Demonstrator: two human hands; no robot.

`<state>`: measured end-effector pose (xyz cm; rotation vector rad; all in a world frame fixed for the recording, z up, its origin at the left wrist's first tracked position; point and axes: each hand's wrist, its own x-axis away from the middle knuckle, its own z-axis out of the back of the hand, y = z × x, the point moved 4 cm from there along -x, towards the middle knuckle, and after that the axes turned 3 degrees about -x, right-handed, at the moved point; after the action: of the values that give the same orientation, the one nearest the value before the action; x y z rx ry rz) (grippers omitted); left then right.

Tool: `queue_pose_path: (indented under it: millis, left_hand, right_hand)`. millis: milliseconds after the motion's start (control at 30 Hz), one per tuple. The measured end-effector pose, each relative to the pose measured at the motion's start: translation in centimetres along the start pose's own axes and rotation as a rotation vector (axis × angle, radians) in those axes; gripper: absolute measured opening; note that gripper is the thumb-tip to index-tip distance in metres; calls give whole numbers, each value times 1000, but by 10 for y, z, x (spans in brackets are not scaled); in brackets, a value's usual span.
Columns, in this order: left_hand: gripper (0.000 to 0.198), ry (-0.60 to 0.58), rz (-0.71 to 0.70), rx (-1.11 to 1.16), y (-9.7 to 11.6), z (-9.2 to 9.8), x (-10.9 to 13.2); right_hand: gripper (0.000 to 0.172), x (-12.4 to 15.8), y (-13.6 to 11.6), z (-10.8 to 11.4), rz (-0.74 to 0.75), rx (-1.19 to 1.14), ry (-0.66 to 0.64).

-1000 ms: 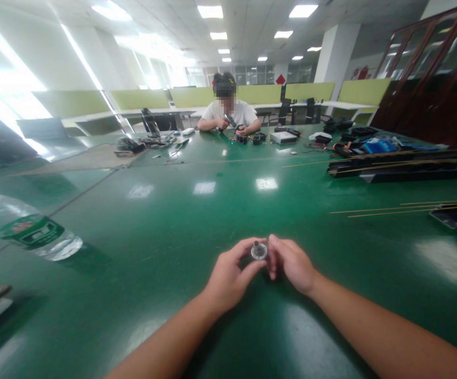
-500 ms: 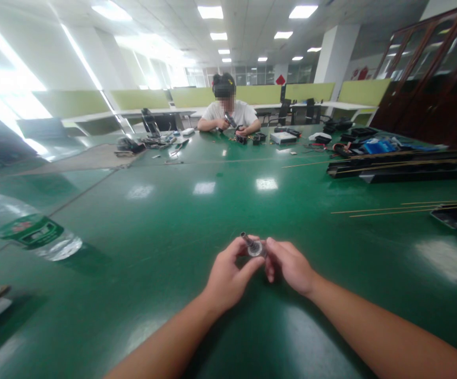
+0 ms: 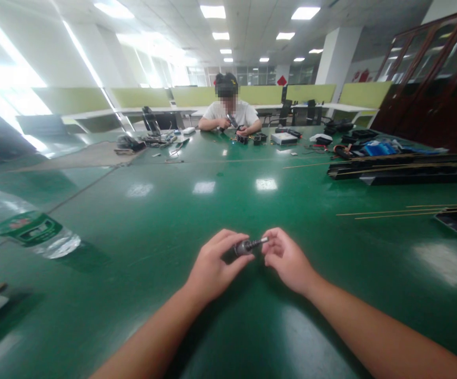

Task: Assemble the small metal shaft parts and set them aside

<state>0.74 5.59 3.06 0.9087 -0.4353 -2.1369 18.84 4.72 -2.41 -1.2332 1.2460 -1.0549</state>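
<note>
A small dark cylindrical metal part with a thin ribbed shaft is held between the thumb and fingers of my left hand. Its shaft points right and ends in a pale tip. Beside that tip is my right hand, fingers loosely curled and thumb apart from them. Whether the right fingertips touch the tip, I cannot tell. Both hands are low over the green tabletop. My left fingers and palm hide the rear of the part.
A clear plastic bottle with a green label lies at the left. Thin rods and black channel pieces lie at the right. Across the table sits a person in a white shirt, among tools, parts and a white box.
My left hand has shifted left and turned the part, so its shaft swings from pointing up and away to pointing right. My right hand has come off the part's body and opened somewhat.
</note>
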Motion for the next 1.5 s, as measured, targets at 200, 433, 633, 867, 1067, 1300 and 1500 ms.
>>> queue_pose_path:
  millis: [200, 433, 633, 867, 1067, 1300, 1500]
  left_hand:
    - [33, -96, -49, -65, -2, -10, 5]
    - [34, -54, -52, 4, -6, -12, 5]
    - [26, -36, -11, 15, -6, -11, 4]
    - [26, -21, -38, 16, -5, -11, 5]
    - [25, -36, -67, 56, -4, -12, 4]
    - [24, -31, -88, 64, -2, -13, 5]
    - [24, -36, -96, 65, -1, -13, 4]
  right_hand:
    - [31, 8, -8, -5, 59, 145, -77]
    - [24, 7, -9, -3, 69, 218, -57]
    - [23, 8, -12, -3, 83, 259, -46]
    - [22, 9, -18, -1, 123, 284, -8]
    - [22, 9, -20, -1, 150, 306, -13]
    - [19, 8, -17, -1, 162, 300, -21]
    - [15, 8, -21, -2, 201, 290, -26]
